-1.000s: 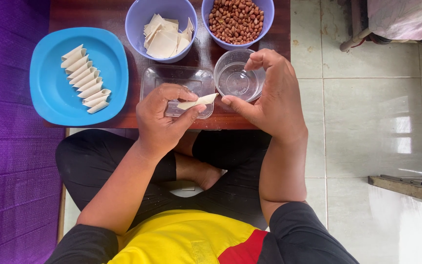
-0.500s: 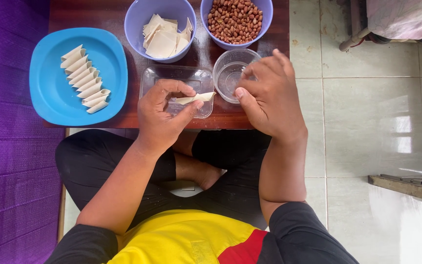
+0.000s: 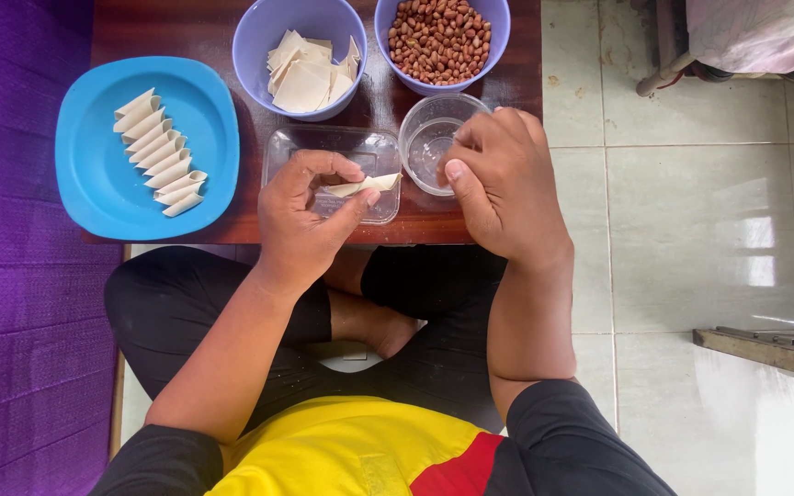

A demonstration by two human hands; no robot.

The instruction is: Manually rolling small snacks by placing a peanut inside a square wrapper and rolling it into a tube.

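Here the left hand [image 3: 300, 216] is pinching a pale, folded strip of dough wrapper [image 3: 363, 186] between thumb and fingers [image 3: 342, 170], holding it level over the clear rectangular plastic tray [image 3: 287, 147] so that the free end is pointing toward three o'clock, at the other hand. The right hand [image 3: 505, 188] is hovering at the rim of the small clear round cup [image 3: 425, 138], its fingers bunched and dipping toward the inside; they are grasping nothing that shows, though the fingertips are hidden behind the knuckles, so it is probably a wetting of the tips and I cannot tell for sure.

Everything is sitting within an easy reach on the dark red-brown wooden worktop [image 3: 186, 32]. At twelve o'clock from the tray, the lilac round bowl of flat square wrappers [image 3: 305, 78] is supplying the blanks; at one o'clock, the lilac round bowl of brown peanuts [image 3: 440, 39] is standing just beside it. At nine o'clock, the bright blue rounded-square plate [image 3: 94, 174] is carrying a neat overlapping row of rolled wrappers [image 3: 158, 152], kept well apart from the cup, likely to stay dry.
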